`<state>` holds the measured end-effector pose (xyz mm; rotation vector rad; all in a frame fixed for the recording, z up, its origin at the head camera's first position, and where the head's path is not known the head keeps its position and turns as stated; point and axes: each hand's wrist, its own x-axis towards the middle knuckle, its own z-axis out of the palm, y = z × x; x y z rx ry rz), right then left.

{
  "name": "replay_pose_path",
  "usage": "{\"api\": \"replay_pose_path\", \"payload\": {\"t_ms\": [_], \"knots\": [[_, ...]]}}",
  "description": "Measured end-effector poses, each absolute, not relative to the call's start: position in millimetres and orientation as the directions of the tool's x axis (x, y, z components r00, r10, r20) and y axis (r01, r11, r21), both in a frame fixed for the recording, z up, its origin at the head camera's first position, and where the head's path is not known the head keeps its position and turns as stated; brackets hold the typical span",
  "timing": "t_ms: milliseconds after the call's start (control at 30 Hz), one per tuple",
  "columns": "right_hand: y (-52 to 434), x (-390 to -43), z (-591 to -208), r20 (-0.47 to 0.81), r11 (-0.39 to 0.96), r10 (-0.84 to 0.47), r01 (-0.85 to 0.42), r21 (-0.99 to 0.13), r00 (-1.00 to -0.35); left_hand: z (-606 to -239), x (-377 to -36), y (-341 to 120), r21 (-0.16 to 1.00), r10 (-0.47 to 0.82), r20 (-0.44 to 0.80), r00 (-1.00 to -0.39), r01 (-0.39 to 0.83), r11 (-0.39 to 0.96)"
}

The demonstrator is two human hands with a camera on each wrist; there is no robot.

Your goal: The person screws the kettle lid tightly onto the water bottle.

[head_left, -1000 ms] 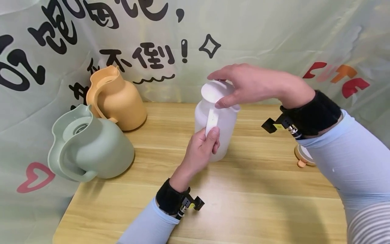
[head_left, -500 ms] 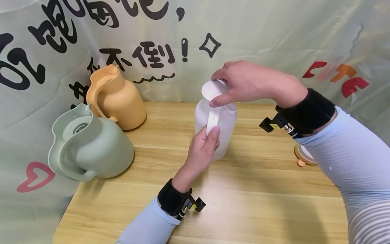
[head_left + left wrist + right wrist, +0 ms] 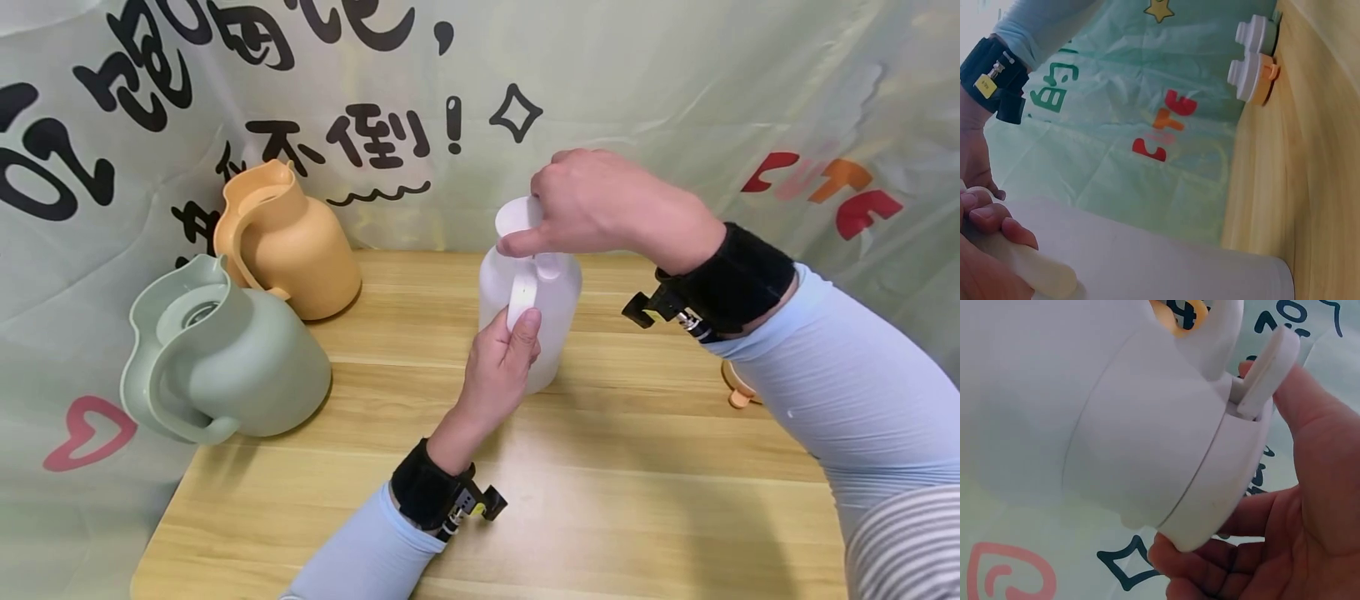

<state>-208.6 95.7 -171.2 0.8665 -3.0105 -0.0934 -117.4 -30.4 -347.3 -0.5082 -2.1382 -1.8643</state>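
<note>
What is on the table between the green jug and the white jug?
Nothing: in the head view only bare wooden table lies between green jug and white jug.

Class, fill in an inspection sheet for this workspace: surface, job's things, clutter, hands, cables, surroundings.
Surface: wooden table, light grain.
Job's things: white jug upright; white lid at its mouth.
Clutter: green jug and orange jug, both lidless, at left; two loose lids at the table's far right.
Hands: left hand grips the white jug's handle; right hand grips the lid.
Cables: nothing seen.
Surroundings: printed green backdrop.
</note>
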Motion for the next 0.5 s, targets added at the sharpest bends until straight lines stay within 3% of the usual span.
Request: {"api": "replay_pose_path", "payload": {"t_ms": [500], "knots": [[94,-202,-182,0.067,0.882,-0.471,-0.469,0.035,-0.88,-349,-117,-25,0.893,0.06,0.427,-0.902,0.431,0.128]]}}
